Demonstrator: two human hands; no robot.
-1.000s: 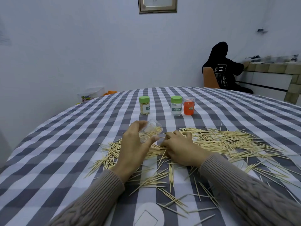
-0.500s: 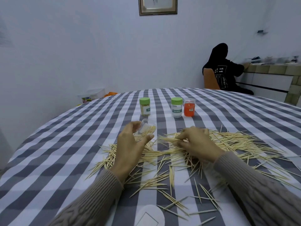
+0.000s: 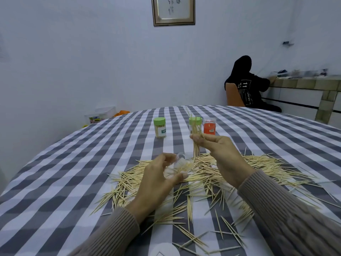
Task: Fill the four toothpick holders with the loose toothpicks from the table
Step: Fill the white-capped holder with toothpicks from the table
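Note:
My left hand [image 3: 158, 180] grips a clear toothpick holder [image 3: 177, 166], tilted on its side with some toothpicks inside, just above the pile. My right hand [image 3: 224, 154] is raised above the table and pinches an upright bundle of toothpicks [image 3: 195, 137]. Loose toothpicks [image 3: 258, 167] lie spread over the checked tablecloth around both hands. Farther back stand a green-lidded holder [image 3: 160, 127], a second green-lidded holder [image 3: 195, 122] partly hidden behind the bundle, and a red holder [image 3: 209, 126].
The round table [image 3: 64, 172] carries a grey and white checked cloth. A person in black sits on an orange chair [image 3: 233, 97] at the back right, beside a tiled counter. A plastic box [image 3: 103, 115] rests beyond the table's far left edge.
My right hand has lifted off the pile with a bundle of toothpicks and turned it upright. My left hand has moved the clear holder slightly left and lower.

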